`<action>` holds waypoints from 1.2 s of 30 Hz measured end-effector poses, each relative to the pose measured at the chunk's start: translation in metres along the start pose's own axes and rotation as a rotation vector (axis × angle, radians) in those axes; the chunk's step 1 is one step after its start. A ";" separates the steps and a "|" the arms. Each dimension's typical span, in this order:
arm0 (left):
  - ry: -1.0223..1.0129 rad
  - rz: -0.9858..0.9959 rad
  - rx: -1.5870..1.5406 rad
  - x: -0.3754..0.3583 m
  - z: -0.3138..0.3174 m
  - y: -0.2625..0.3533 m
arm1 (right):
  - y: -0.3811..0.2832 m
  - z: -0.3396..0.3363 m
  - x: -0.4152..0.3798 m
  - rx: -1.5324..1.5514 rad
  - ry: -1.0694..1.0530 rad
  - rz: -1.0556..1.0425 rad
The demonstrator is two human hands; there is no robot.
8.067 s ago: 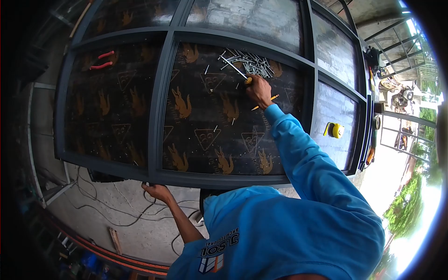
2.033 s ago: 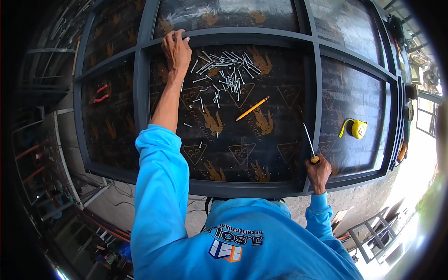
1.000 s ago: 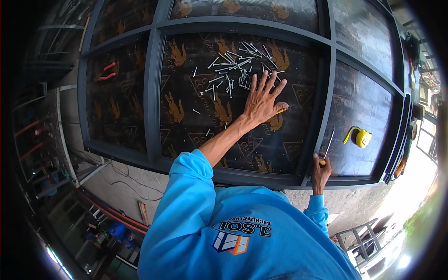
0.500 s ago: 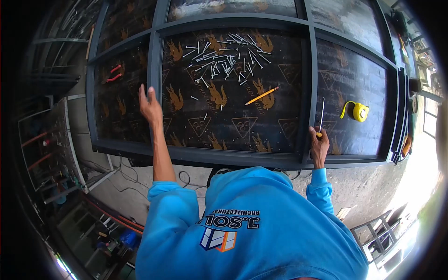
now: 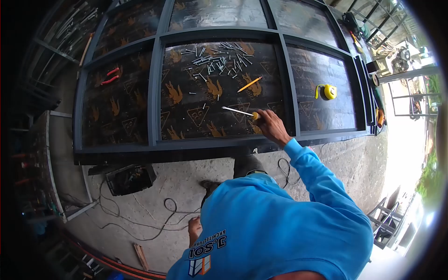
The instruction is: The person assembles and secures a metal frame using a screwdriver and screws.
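Note:
In my right hand (image 5: 272, 126) is a screwdriver (image 5: 239, 111) with a yellow handle, my fingers closed round it. Its metal shaft points left over the dark board inside the middle frame opening. Below the frame, my left hand (image 5: 195, 226) hangs beside my body, partly covered by my shirt; its fingers cannot be made out. A pile of screws (image 5: 218, 58) lies on the board beyond the screwdriver, with several loose small ones nearer. A yellow pencil (image 5: 249, 84) rests between the pile and my right hand.
Grey metal frame bars (image 5: 288, 88) divide the bench top. Red-handled pliers (image 5: 111, 76) lie in the left opening, a yellow tape measure (image 5: 330, 92) in the right one. On the floor are a black bin (image 5: 130, 179) and loose cables (image 5: 163, 224).
My right hand has brought the screwdriver leftward from the right bar to over the middle opening, its shaft swinging from upright to sideways. My left hand has dropped from the left bar to my side.

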State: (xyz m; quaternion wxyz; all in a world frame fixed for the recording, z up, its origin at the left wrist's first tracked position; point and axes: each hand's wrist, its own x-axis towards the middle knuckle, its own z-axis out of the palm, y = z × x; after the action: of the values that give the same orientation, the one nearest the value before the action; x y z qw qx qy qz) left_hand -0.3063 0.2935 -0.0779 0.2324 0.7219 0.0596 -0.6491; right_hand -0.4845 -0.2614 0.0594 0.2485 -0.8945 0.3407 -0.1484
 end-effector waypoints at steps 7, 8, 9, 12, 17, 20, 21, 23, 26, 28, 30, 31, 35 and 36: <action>0.371 0.263 0.131 -0.012 -0.004 -0.073 | -0.113 0.023 0.036 0.095 0.091 -0.329; 0.500 0.250 -0.210 -0.004 -0.012 -0.088 | -0.116 0.030 0.041 0.097 0.102 -0.335; 0.616 0.224 -0.558 -0.004 -0.019 -0.102 | -0.112 0.040 0.045 0.084 0.087 -0.384; 0.722 0.100 -0.676 -0.017 -0.036 -0.105 | -0.060 0.076 0.059 -0.154 -0.081 -0.442; 0.676 0.076 0.110 0.036 -0.038 -0.159 | -0.039 0.063 0.057 -0.135 0.035 -0.546; 0.544 0.107 0.467 0.039 -0.003 -0.150 | -0.011 0.062 0.057 -0.169 -0.091 -0.489; 0.496 0.087 0.424 0.033 0.006 -0.132 | -0.004 0.065 0.057 -0.240 -0.198 -0.450; 0.431 0.083 0.361 0.032 0.024 -0.094 | -0.015 0.044 0.052 -0.174 -0.131 -0.483; 0.393 0.106 0.195 0.023 0.066 -0.010 | 0.007 0.050 0.036 -0.051 -0.116 -0.488; 0.411 0.086 0.044 -0.008 0.096 0.065 | 0.025 0.052 0.034 -0.214 -0.121 -0.341; 0.515 0.059 -0.140 -0.044 0.112 0.119 | 0.026 0.033 0.036 -0.126 -0.179 -0.308; 0.602 0.082 -0.251 -0.052 0.116 0.123 | 0.025 0.021 0.032 -0.080 -0.157 -0.339; 0.850 0.179 -0.640 -0.053 0.114 0.070 | 0.049 0.013 0.037 -0.266 -0.351 -0.319; 0.805 0.237 -0.672 -0.048 0.121 0.047 | 0.041 0.005 0.043 -0.202 -0.296 -0.314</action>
State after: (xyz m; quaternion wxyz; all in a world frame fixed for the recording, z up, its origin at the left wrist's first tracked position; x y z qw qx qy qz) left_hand -0.4054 0.2119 -0.0251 0.4813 0.8011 0.2665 -0.2356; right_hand -0.4729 -0.3153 0.0371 0.1788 -0.9688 0.1705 -0.0178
